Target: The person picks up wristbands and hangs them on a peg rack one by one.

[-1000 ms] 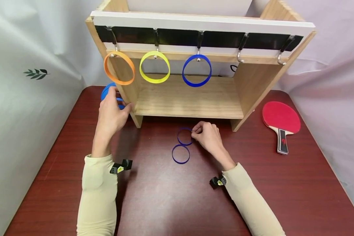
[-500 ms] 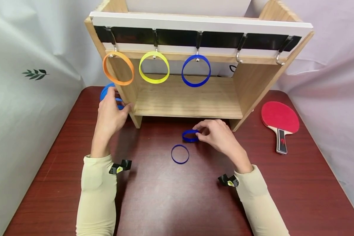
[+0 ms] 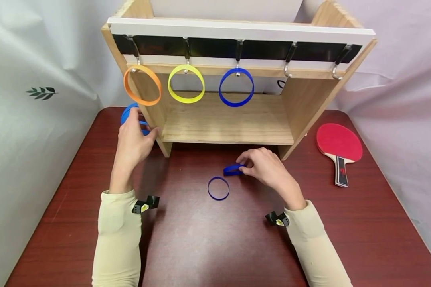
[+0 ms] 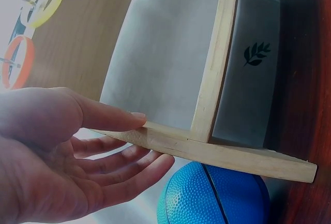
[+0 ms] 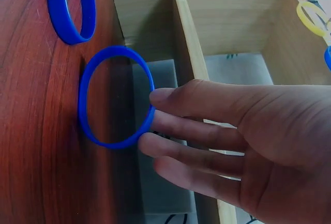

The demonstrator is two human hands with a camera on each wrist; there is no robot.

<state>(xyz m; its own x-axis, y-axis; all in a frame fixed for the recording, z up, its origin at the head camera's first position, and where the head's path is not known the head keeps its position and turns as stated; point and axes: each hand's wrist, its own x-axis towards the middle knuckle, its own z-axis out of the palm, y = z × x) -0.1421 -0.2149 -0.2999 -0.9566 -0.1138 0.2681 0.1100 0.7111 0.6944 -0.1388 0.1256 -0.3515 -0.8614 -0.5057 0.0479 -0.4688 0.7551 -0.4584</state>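
Observation:
My right hand [image 3: 269,169] pinches a blue wristband [image 3: 231,173] between thumb and fingertips, low over the table. In the right wrist view that wristband [image 5: 116,145] stands on edge as an oval, apart from a second blue wristband [image 5: 58,19]. The second one [image 3: 218,199] lies flat on the table in the head view. My left hand [image 3: 131,139] holds the left side panel of a wooden shelf [image 3: 228,123]. In the left wrist view the thumb of my left hand [image 4: 57,146] lies on the panel's inner side, the fingers along its outer side.
Hooks along the shelf front carry an orange wristband [image 3: 147,103], a yellow wristband [image 3: 187,100] and a blue wristband [image 3: 237,104]; two right-hand hooks are bare. A blue ball [image 4: 189,198] sits outside the left panel. A red table tennis paddle [image 3: 339,139] lies at right.
My right hand has picked one blue wristband off the table, tilted it, and brought it slightly right and nearer. My left hand has stayed on the panel.

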